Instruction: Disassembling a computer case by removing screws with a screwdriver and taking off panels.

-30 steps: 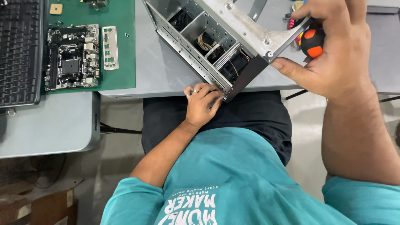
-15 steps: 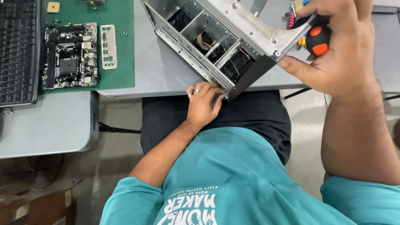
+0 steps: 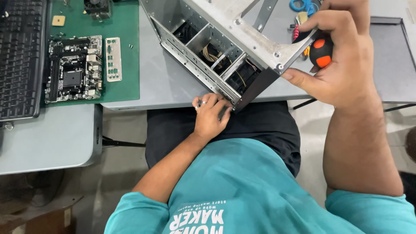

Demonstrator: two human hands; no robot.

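One open bare-metal computer case point(image 3: 216, 47) is seen tilted on the grey surface point(image 3: 173, 86), its near corner overhanging the edge at about 6 o'clock of the case, with cable bundles visible in its bays. Compared with a second earlier, the screwdriver with the black-and-orange handle point(image 3: 320, 52) has been drawn in against the case's right-hand corner, so that its shaft is now hidden behind the metal edge; this is judged to mean the tip has been set at a fastening there, though the tip itself cannot be seen. The right hand point(image 3: 338, 65) is clamped around that handle, fingers wrapped and thumb pressed along the case rim. The left hand point(image 3: 210, 115) has stayed at the lower corner, its fingers curled together against the black panel edge point(image 3: 253, 89), bracing it. At 9 o'clock of the case, a black motherboard point(image 3: 73, 69) and a silver port shield point(image 3: 114, 59) are laid on a green mat point(image 3: 125, 26), with a black keyboard point(image 3: 19, 56) further out.
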